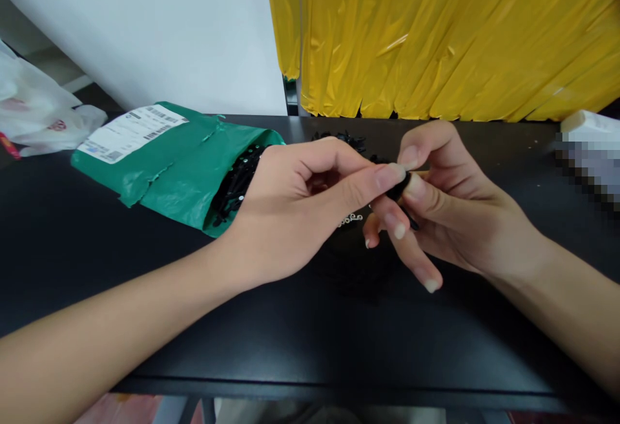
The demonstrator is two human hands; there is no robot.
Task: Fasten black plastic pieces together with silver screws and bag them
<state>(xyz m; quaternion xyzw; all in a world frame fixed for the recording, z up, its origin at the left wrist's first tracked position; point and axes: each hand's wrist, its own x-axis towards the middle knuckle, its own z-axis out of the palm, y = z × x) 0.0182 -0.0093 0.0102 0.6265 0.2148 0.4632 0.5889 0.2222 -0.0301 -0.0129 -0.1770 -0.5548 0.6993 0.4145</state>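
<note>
My left hand [295, 211] and my right hand [465, 211] meet above the table, both with fingers pinched on one small black piece [400, 189]. My fingers hide most of it, so its exact kind cannot be made out. Several small light metal rings [351, 219] lie on the table just behind my left hand. Beyond my hands sits a loose pile of small black pieces [341, 138]. More black pieces with shiny round spots [239, 181] show in the mouth of a green mailing bag [179, 172] left of my left hand.
The dark table [310, 340] has its front edge near me. A white plastic bag [39, 107] is at the far left, and a white object [591, 130], partly blurred out, at the right. Behind stand a white panel [169, 30] and yellow plastic sheeting [436, 36].
</note>
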